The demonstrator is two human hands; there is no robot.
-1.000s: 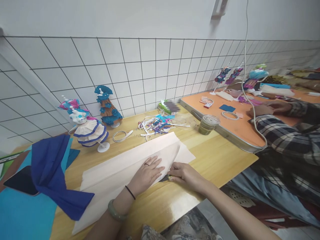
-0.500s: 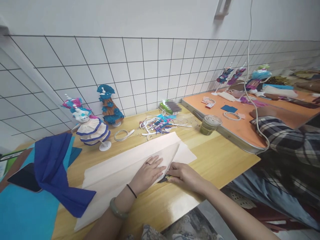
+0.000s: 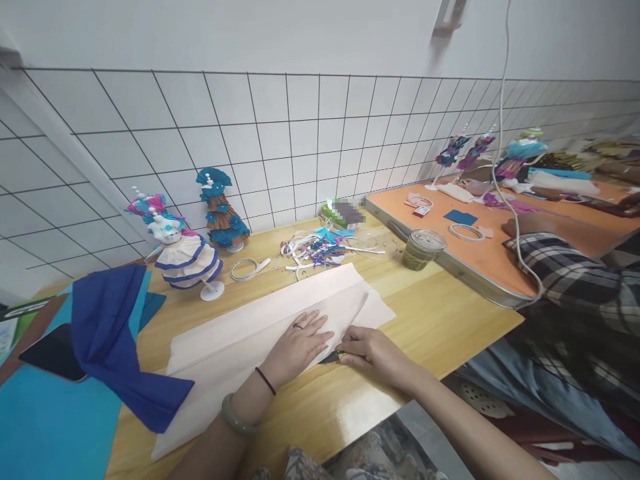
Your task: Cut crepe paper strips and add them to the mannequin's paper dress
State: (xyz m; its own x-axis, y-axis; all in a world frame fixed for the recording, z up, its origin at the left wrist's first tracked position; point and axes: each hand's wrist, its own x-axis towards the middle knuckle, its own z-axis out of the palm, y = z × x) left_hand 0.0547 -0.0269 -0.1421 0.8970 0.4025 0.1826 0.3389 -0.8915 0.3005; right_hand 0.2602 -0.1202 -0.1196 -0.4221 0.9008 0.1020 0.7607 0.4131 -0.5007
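A long folded sheet of cream paper point(image 3: 240, 333) lies across the wooden table point(image 3: 440, 313). My left hand point(image 3: 299, 345) rests flat on it with fingers spread, pressing it down near its right end. My right hand point(image 3: 373, 352) sits just beside it at the sheet's near edge, fingers closed round a small dark tool point(image 3: 332, 358) whose tip shows between the two hands. The tool is too hidden to name.
Blue fabric point(image 3: 107, 340) and turquoise sheets lie at the left. Two paper-dress dolls point(image 3: 184, 257) stand by the tiled wall, with a tape ring point(image 3: 243, 269), scraps point(image 3: 320, 250) and a glass jar point(image 3: 421, 248). A person in a plaid sleeve point(image 3: 575, 273) works at the orange board point(image 3: 475, 253).
Both hands stay where they were on the paper. Only the view has shifted slightly.
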